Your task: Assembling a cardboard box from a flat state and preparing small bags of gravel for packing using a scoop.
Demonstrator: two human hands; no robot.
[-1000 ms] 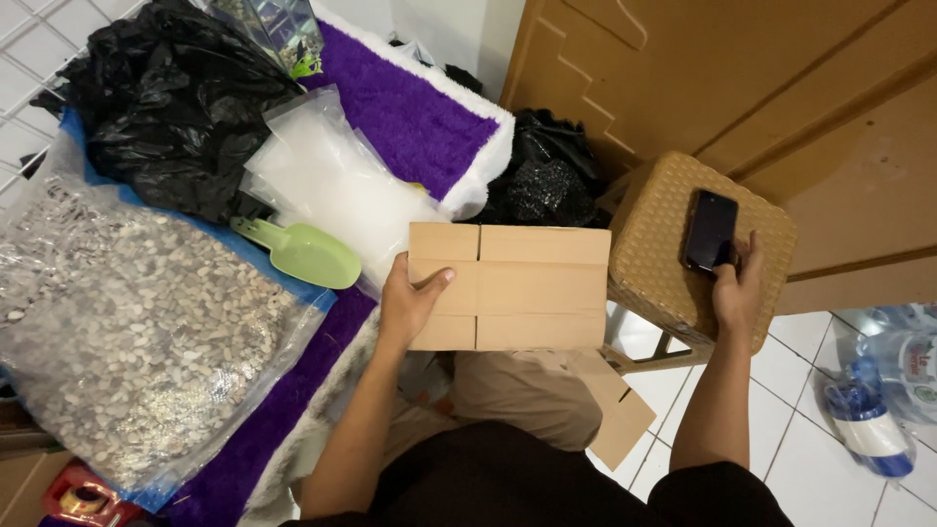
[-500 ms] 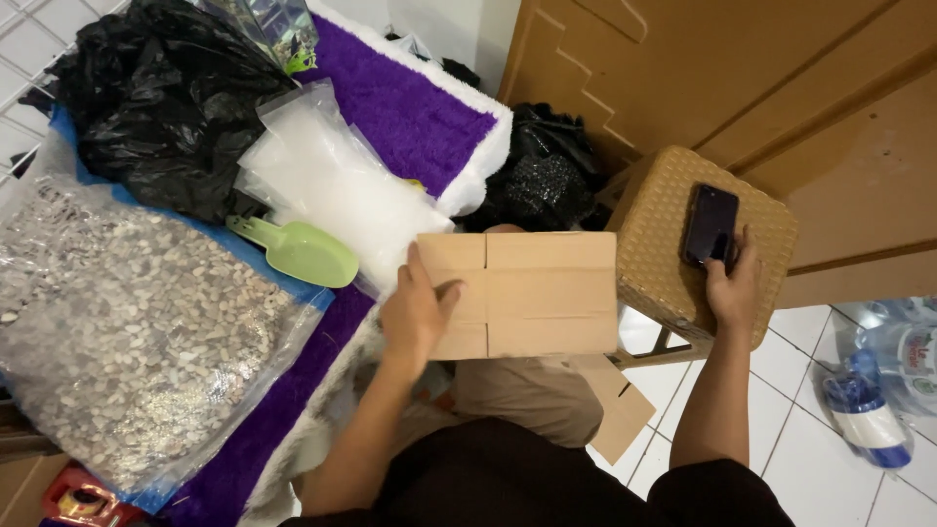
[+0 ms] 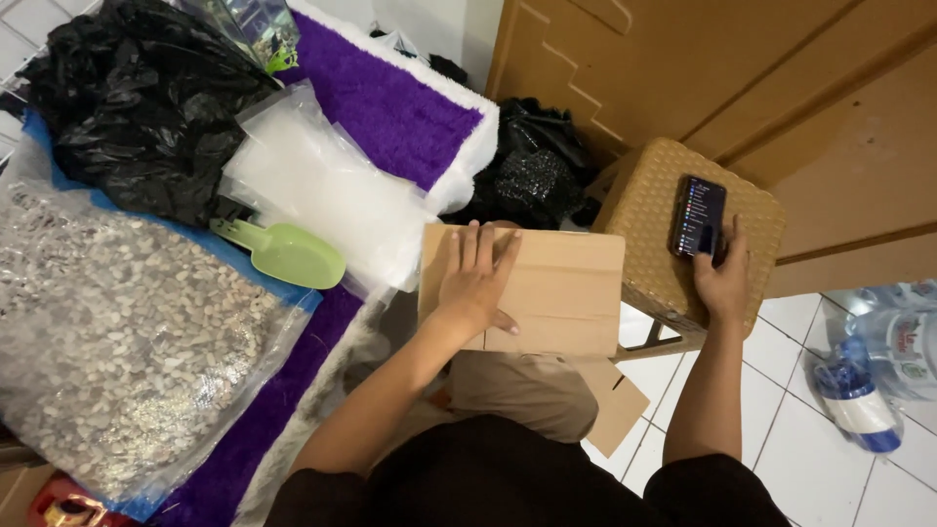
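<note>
1. While our left hand [image 3: 475, 283] lies flat on the cardboard box [image 3: 547, 293], fingers stretched out and only slightly spread, nothing actually grips the box; it rests across our lap, just beside the woven stool [image 3: 652, 224].
2. Our right hand [image 3: 722, 278] rests on the stool top with its fingertips against the lower end of the dark phone [image 3: 699, 216]; we cannot tell whether the fingers curl around the phone or merely touch it.
3. We judge that the box could slide off our knees if the palm lifts, because smooth card on cloth offers little hold and one edge hangs past the leg.
4. We also judge that the phone could be nudged toward the stool's edge, since it lies loose on a bumpy woven surface near the corner.
5. With our attention split between screen and box, either slip seems likelier.
6. The box is plain brown card, flat-sided and rectangular, with a seam running down its top face.
7. The stool is tan wicker, squarish with rounded corners.
8. To our left lie a clear bag of pale gravel [image 3: 127, 351], a light green plastic scoop [image 3: 285, 254], crinkled black bags [image 3: 137, 107] and a fuzzy purple mat [image 3: 390, 112].
</note>
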